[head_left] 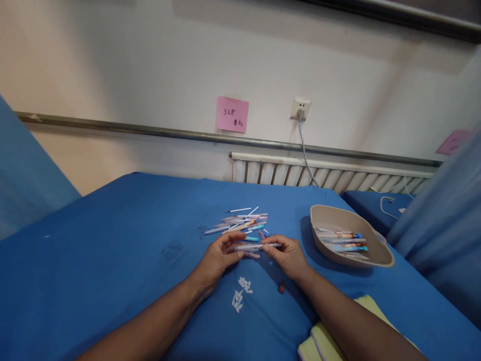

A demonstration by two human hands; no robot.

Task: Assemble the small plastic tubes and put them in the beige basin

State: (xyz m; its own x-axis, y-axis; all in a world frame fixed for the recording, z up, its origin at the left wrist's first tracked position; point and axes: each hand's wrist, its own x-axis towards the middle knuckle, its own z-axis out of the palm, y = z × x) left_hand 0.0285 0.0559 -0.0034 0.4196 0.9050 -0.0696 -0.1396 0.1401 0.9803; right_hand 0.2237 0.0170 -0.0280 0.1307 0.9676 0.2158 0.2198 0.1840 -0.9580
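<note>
Between my two hands lies a clear-barrelled pen (250, 247), held level above the blue cloth. My left hand (221, 253) pinches its left end between thumb and fingers, and my right hand (287, 254) grips it near the right end. Just beyond the hands is a loose pile of pens and pen parts (240, 222), with thin white refills (240, 210) at its far side. Nearer to me sit several small white pieces (237, 299) in two clusters. A small brown piece (281, 288) rests below my right hand.
A beige basket (379, 253) holding several pens stands at the right. A folded yellow towel (323, 341) lies partly under my right forearm. Behind the blue-covered table (112, 250) are a white radiator (274, 170), a metal rail and a plugged wall socket (300, 109). Blue curtains hang at both sides.
</note>
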